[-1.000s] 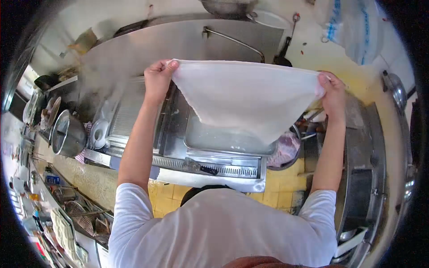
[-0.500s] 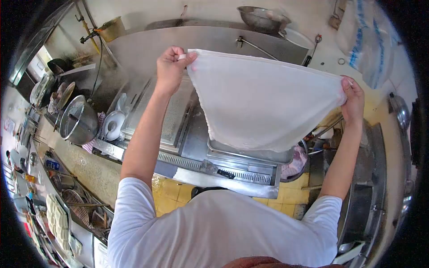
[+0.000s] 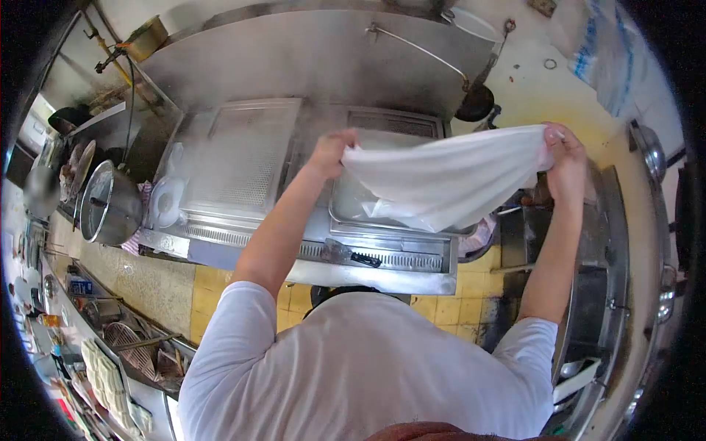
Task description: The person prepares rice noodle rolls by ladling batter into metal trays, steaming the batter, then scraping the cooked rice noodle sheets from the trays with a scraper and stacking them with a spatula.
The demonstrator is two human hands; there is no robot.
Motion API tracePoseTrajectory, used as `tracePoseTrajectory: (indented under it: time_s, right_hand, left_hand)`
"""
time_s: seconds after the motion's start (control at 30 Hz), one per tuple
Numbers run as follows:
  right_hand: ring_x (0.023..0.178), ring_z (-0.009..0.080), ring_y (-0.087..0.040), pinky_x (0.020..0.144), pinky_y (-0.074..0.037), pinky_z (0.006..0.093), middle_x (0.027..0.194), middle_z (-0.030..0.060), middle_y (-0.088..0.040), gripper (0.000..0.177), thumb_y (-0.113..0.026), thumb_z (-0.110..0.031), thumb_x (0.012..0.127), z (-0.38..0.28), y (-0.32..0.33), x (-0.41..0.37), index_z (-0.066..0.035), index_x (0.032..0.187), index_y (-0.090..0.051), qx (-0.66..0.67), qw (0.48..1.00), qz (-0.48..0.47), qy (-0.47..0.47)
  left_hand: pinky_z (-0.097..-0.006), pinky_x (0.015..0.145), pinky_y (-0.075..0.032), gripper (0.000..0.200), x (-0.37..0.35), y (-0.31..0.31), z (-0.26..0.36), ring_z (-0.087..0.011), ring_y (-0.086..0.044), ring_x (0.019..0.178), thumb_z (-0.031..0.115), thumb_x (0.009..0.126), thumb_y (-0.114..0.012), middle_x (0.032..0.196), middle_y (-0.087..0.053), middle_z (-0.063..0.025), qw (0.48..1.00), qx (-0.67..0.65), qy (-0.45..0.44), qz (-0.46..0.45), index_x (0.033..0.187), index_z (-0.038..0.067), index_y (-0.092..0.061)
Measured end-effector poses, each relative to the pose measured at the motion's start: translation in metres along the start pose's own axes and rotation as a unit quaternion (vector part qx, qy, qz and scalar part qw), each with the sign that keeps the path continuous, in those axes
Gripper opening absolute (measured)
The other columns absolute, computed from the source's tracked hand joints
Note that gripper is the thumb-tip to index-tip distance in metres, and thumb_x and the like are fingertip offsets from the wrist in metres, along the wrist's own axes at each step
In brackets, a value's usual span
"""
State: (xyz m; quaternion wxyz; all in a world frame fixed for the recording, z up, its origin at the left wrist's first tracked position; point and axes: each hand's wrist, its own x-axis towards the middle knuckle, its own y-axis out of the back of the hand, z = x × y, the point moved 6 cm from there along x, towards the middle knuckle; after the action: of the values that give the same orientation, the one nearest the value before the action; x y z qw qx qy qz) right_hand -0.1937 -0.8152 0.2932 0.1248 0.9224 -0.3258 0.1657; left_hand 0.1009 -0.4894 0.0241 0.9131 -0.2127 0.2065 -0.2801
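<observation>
A thin, wet-looking white cloth (image 3: pixel 448 173) hangs in folds between both hands, its upper edge slanting up toward the right. My left hand (image 3: pixel 329 154) is closed on its left corner, with the fingertips partly blurred. At the other corner, my right hand (image 3: pixel 565 163) pinches the cloth between thumb and fingers. Below hangs a shallow metal tray (image 3: pixel 348 197) set into the steel steaming counter, largely covered by the cloth in this view. The cloth's lower edge reaches close over the tray's front part.
Steam rises around a perforated metal panel (image 3: pixel 243 165) left of the tray. A large metal pot (image 3: pixel 110 206) and a white lid-like disc (image 3: pixel 168 202) stand farther left. A black-handled object (image 3: pixel 365 259) lies on the counter's slotted front edge. A bent pipe (image 3: pixel 419 51) crosses the steel backsplash.
The cloth has come down and gone from stretched flat to loosely folded. My left hand has moved right and down, closer to my right hand, which keeps its corner.
</observation>
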Motion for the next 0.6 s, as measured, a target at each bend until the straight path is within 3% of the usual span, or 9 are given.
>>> tracePoseTrajectory:
  time_s: [0.03, 0.13, 0.2, 0.23, 0.3, 0.33, 0.4, 0.53, 0.6]
  right_hand:
    - [0.088, 0.0107, -0.063, 0.077, -0.051, 0.0263, 0.097, 0.0031, -0.07, 0.018, -0.063, -0.014, 0.099, 0.01, -0.006, -0.006, 0.001, 0.108, -0.069, -0.048, 0.999, -0.007, -0.013]
    - [0.081, 0.0095, -0.061, 0.073, -0.049, 0.025, 0.091, 0.0023, -0.069, 0.02, -0.063, -0.016, 0.098, 0.016, -0.028, -0.021, 0.0, 0.107, -0.07, -0.12, 0.992, -0.032, -0.03]
    - [0.077, 0.0095, -0.06, 0.07, -0.049, 0.0249, 0.088, 0.0025, -0.069, 0.021, -0.064, -0.017, 0.098, 0.021, -0.04, -0.027, 0.0, 0.107, -0.07, -0.142, 0.988, -0.05, -0.034]
    - [0.075, 0.0092, -0.059, 0.069, -0.049, 0.0251, 0.086, 0.0017, -0.068, 0.02, -0.063, -0.016, 0.098, 0.029, -0.043, -0.03, 0.0, 0.106, -0.071, -0.149, 0.986, -0.057, -0.045]
    - [0.073, 0.0082, -0.059, 0.067, -0.048, 0.0252, 0.082, 0.0005, -0.067, 0.018, -0.063, -0.015, 0.097, 0.046, -0.047, -0.039, 0.0, 0.103, -0.071, -0.141, 0.984, -0.08, -0.075]
    - [0.073, 0.0082, -0.059, 0.067, -0.048, 0.0252, 0.082, 0.0005, -0.067, 0.018, -0.063, -0.015, 0.097, 0.051, -0.046, -0.041, 0.0, 0.103, -0.071, -0.142, 0.983, -0.081, -0.079]
    - [0.072, 0.0075, -0.058, 0.066, -0.048, 0.0252, 0.081, 0.0006, -0.067, 0.017, -0.063, -0.013, 0.097, 0.061, -0.045, -0.048, 0.0, 0.103, -0.071, -0.163, 0.974, -0.111, -0.116]
    - [0.072, 0.0077, -0.058, 0.065, -0.047, 0.0248, 0.081, 0.0015, -0.067, 0.017, -0.062, -0.011, 0.097, 0.062, -0.018, -0.044, 0.001, 0.103, -0.071, -0.175, 0.979, -0.06, -0.083]
    - [0.072, 0.008, -0.058, 0.066, -0.047, 0.0249, 0.082, 0.0019, -0.068, 0.018, -0.062, -0.012, 0.097, 0.057, 0.002, -0.039, 0.002, 0.103, -0.071, -0.182, 0.978, -0.035, -0.093]
  left_hand:
    - [-0.0368, 0.065, -0.053, 0.029, 0.015, 0.011, -0.028, -0.0181, -0.061, 0.072, 0.022, 0.093, -0.071, 0.086, -0.065, -0.0067, 1.0, -0.001, 0.006, -0.002, 0.112, 0.002, -0.063]
    - [-0.0394, 0.063, -0.053, 0.043, 0.036, 0.026, -0.088, -0.0217, -0.062, 0.069, 0.033, 0.087, -0.078, 0.086, -0.068, -0.0092, 0.974, 0.208, 0.083, 0.027, 0.11, -0.001, -0.064]
    - [-0.0426, 0.061, -0.052, 0.052, 0.029, 0.032, -0.104, -0.0247, -0.064, 0.07, 0.042, 0.083, -0.08, 0.087, -0.071, -0.0126, 0.914, 0.374, 0.052, 0.148, 0.101, -0.005, -0.069]
    - [-0.0426, 0.061, -0.052, 0.052, 0.029, 0.034, -0.117, -0.0247, -0.064, 0.07, 0.042, 0.083, -0.08, 0.087, -0.071, -0.0126, 0.914, 0.375, 0.058, 0.144, 0.101, -0.005, -0.069]
    - [-0.0415, 0.062, -0.052, 0.068, 0.024, 0.026, -0.12, -0.026, -0.067, 0.075, 0.051, 0.081, -0.079, 0.088, -0.072, -0.0159, 0.765, 0.631, -0.053, 0.117, 0.104, -0.011, -0.067]
    - [-0.0415, 0.062, -0.052, 0.068, 0.026, 0.022, -0.122, -0.026, -0.067, 0.075, 0.051, 0.081, -0.079, 0.088, -0.072, -0.0159, 0.766, 0.631, -0.049, 0.115, 0.104, -0.011, -0.067]
    - [-0.0398, 0.065, -0.053, 0.076, 0.027, 0.011, -0.142, -0.0264, -0.068, 0.076, 0.054, 0.083, -0.076, 0.093, -0.072, -0.0183, 0.787, 0.602, 0.133, -0.031, 0.112, -0.015, -0.062]
    - [-0.0381, 0.068, -0.054, 0.072, -0.006, -0.009, -0.112, -0.0251, -0.068, 0.081, 0.05, 0.086, -0.075, 0.1, -0.072, -0.0178, 0.865, 0.466, 0.18, -0.042, 0.118, -0.012, -0.061]
    - [-0.0358, 0.069, -0.053, 0.057, -0.013, -0.008, -0.102, -0.0205, -0.066, 0.084, 0.041, 0.085, -0.079, 0.104, -0.072, -0.0141, 0.936, 0.292, 0.168, -0.1, 0.112, -0.008, -0.068]
